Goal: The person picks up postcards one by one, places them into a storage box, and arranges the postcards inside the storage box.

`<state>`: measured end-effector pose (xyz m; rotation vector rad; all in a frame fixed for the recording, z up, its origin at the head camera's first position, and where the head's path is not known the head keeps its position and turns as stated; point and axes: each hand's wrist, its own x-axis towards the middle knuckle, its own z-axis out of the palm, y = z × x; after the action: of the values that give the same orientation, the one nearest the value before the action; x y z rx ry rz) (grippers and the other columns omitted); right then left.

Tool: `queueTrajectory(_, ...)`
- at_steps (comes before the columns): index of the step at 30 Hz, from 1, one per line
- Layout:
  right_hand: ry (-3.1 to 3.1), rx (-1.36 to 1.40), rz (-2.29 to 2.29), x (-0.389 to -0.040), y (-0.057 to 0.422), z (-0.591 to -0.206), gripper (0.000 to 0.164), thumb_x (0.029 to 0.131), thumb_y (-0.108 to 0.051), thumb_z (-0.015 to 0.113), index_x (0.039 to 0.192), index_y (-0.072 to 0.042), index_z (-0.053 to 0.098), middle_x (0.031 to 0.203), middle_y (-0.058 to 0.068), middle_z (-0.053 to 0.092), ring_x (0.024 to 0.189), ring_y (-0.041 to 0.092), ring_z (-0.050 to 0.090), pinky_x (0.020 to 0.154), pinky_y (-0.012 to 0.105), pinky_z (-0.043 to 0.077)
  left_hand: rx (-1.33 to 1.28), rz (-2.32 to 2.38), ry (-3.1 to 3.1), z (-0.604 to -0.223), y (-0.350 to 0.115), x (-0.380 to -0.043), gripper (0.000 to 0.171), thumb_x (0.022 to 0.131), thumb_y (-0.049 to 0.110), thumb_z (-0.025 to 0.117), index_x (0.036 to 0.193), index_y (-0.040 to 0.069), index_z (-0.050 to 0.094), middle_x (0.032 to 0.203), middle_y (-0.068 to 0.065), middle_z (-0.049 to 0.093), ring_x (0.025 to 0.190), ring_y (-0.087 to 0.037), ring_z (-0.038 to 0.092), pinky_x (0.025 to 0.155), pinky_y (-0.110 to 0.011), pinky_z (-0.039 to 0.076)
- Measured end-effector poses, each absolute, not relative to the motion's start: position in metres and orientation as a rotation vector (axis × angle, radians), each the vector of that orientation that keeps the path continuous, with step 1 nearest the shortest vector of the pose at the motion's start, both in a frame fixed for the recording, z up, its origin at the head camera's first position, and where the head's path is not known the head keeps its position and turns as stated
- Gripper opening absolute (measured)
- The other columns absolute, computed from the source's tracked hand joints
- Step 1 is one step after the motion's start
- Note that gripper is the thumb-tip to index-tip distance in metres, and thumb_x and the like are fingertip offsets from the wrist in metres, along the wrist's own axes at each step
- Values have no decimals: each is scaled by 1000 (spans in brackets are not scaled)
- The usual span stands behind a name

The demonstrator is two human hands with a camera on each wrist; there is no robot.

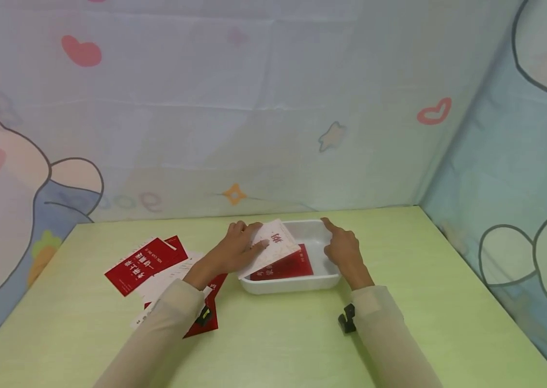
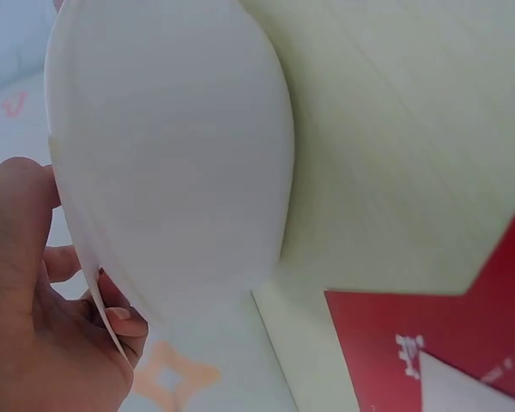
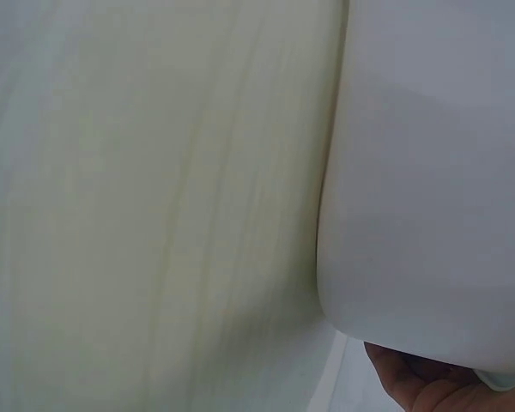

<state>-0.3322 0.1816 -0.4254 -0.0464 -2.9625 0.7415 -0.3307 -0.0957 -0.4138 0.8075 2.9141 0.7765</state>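
Observation:
My left hand [image 1: 235,251] pinches a white card [image 1: 280,249] with red characters, thumb on its top face, over the left end of a white plastic tray [image 1: 292,284]. In the left wrist view, that hand's fingers wrap behind the sheet beside the tray's wall [image 2: 189,154]. Inside the tray lies a red card [image 1: 289,264] with pale lettering, partly covered by the white one. My right hand [image 1: 345,250] grips the tray's right end, its index finger stretched along the rim. The right wrist view shows only part of that hand [image 3: 438,390] beyond the tray's corner.
Left of the tray, red cards [image 1: 142,265] and white cards [image 1: 164,283] lie in a loose, overlapping spread, partly under my left forearm. The table [image 1: 283,339] is pale green. A printed cloth [image 1: 254,118] hangs behind it and along the sides.

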Motion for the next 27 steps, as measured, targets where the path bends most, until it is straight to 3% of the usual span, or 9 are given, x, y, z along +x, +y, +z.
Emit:
queueTrajectory(16, -2949, -3, 735, -331, 179, -426, 74, 82, 3, 60, 151, -16, 42, 105, 29, 70, 82, 31, 56, 71, 43, 50, 809, 784, 2840, -419, -71, -333, 62, 104, 48, 44, 154, 14, 34, 127, -16, 47, 113, -27, 38, 97, -43, 38)
queueTrajectory(27, -2960, -21, 725, -332, 183, -425, 75, 82, 2, 60, 152, -15, 41, 110, 31, 69, 85, 33, 58, 73, 46, 52, 831, 689, 2886, -427, -62, -340, 61, 103, 47, 45, 154, 14, 34, 129, -17, 47, 119, -29, 41, 100, -45, 40)
